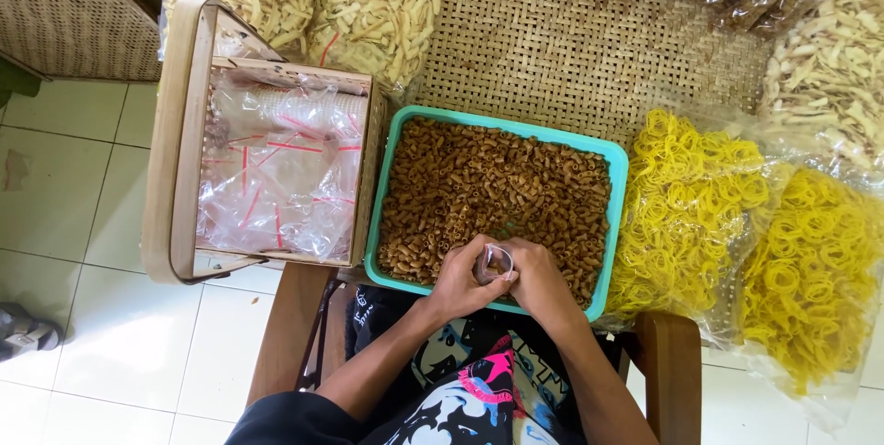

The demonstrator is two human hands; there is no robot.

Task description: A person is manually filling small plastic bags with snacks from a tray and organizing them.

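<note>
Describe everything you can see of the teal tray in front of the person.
The teal tray is a rectangular plastic bin with rounded corners, lying flat between a basket of clear bags and bags of yellow ring snacks. Brown curled snack pieces fill it. Both hands, left hand and right hand, hold a small clear bag over its near edge.

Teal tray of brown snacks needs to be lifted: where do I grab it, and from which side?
Judging by its shape, grip the teal tray by its raised rim on the short ends. The right end shows bare rim; the left end sits against the wooden basket, so that side is tight. Both hands now hold a small clear bag above it.
</note>
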